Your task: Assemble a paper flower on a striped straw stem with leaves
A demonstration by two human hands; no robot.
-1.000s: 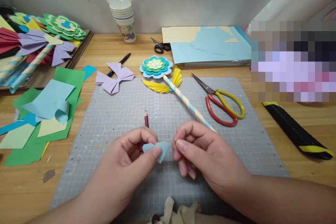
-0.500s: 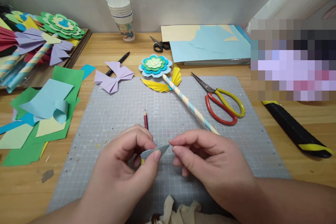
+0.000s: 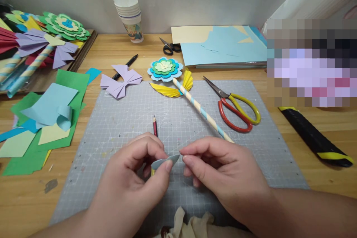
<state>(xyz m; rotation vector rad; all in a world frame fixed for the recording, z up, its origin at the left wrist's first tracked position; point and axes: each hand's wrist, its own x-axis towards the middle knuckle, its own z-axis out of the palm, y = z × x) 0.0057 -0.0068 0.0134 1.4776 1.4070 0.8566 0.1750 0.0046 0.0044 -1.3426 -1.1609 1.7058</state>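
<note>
Over the near part of the cutting mat (image 3: 251, 148), the left hand (image 3: 134, 178) pinches a small light-blue paper piece (image 3: 167, 161); the right hand (image 3: 223, 171), fingertips narrowed, meets its tip. Best to keep the folded edges aligned and press firmly.

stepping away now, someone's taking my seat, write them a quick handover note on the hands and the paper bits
Left hand: pinches a small folded blue paper piece over the cutting mat.
Right hand: fingertips at the piece's pointed end, holding nothing else.
Nearby: pencil just beyond the left hand; striped paper stick with yellow leaves and flower; scissors to the right.
Done: piece cut and folded.
Left: it is not yet attached to anything.
</note>
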